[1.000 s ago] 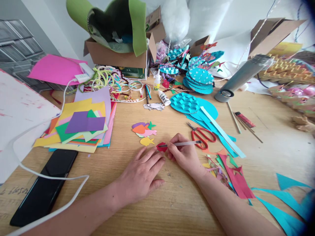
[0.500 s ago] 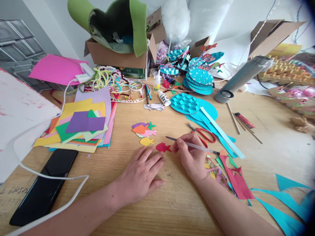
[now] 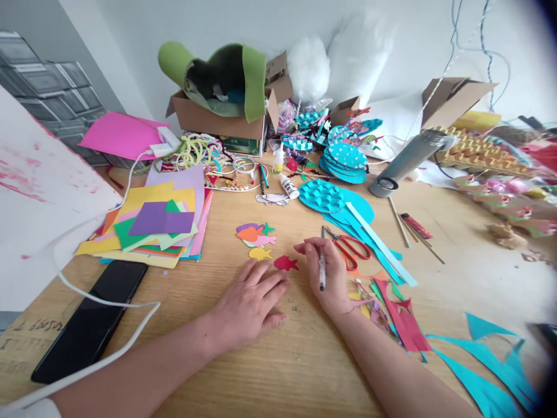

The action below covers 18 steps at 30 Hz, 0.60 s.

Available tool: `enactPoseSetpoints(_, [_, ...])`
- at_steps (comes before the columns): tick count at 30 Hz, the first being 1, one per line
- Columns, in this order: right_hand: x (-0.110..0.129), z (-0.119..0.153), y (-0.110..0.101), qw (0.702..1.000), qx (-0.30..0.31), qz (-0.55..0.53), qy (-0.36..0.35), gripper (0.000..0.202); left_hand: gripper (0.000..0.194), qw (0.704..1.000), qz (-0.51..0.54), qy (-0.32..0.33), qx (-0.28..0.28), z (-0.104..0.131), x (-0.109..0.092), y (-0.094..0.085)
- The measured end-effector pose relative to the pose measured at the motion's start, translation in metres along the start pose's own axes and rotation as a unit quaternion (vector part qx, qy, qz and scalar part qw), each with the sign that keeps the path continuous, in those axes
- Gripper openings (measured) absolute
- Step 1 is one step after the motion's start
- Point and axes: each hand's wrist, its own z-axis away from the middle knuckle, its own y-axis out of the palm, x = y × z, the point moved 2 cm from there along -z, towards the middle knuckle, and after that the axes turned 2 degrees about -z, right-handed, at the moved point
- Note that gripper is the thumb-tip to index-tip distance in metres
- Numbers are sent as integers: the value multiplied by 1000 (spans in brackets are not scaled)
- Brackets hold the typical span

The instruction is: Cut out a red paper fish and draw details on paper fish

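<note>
My left hand [image 3: 251, 302] lies flat on the wooden table, fingers spread, its fingertips just short of a small red paper fish [image 3: 286, 263]. My right hand [image 3: 327, 273] holds a thin pen [image 3: 322, 260] that points away from me, to the right of the red fish. A yellow paper fish [image 3: 260, 253] and a small pile of coloured paper fish [image 3: 255, 233] lie just beyond my left hand. Red-handled scissors [image 3: 351, 246] rest right of my right hand.
A stack of coloured paper sheets [image 3: 156, 223] lies at the left, a black phone [image 3: 93, 320] with a white cable near the front left. Teal paper discs [image 3: 331, 197], glue bottles [image 3: 289, 186], a cardboard box [image 3: 220, 113] and a metal flask [image 3: 407, 162] stand behind. Paper scraps [image 3: 402, 316] lie at the right.
My right hand has lifted the pen off the red fish and turned it from lying sideways to pointing away. The camera has tilted up a little. My left hand stays put.
</note>
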Motion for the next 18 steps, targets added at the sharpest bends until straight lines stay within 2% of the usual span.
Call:
enactPoseSetpoints(4, [-2, -3, 2, 1000, 18, 20, -15, 13, 45, 999, 12, -6, -45, 0, 1, -3])
enactPoseSetpoints(10, [-5, -8, 0, 999, -36, -30, -19, 15, 29, 983, 75, -63, -158, -2, 8, -9])
enactPoseSetpoints(14, [-7, -10, -1, 997, -55, -58, -6, 15, 25, 972, 66, -98, -203, -5, 15, -11])
enactPoseSetpoints(16, [-9, -10, -2, 996, -58, -72, -3, 16, 24, 971, 57, -102, -209, -8, 15, -12])
enactPoseSetpoints(18, [-11, -10, -2, 995, -58, -79, -5, 16, 24, 976, 45, -95, -190, -12, 10, -14])
